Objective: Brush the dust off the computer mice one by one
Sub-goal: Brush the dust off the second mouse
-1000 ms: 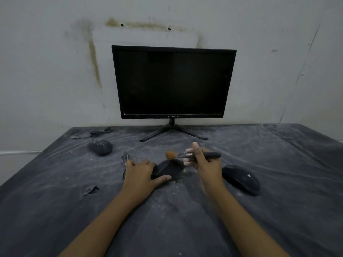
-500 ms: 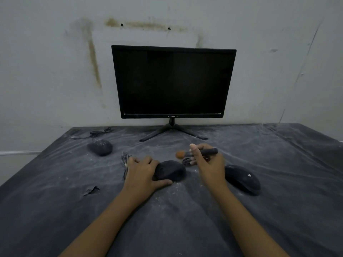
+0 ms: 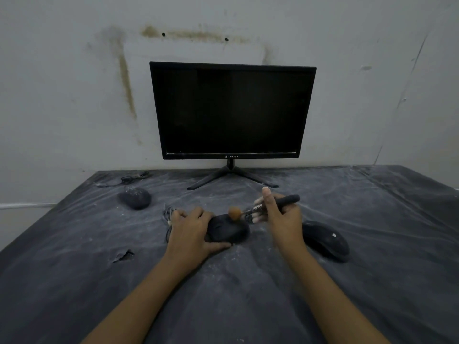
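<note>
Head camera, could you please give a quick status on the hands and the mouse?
Left hand grips middle mouse. Right hand holds brush, bristles at its far edge. Nothing blocking.

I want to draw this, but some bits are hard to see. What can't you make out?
Head view only:
Middle mouse: left side covered by the left hand.
Cable: mostly behind that hand.
Brush: middle of its handle hidden inside the blurred right hand.
</note>
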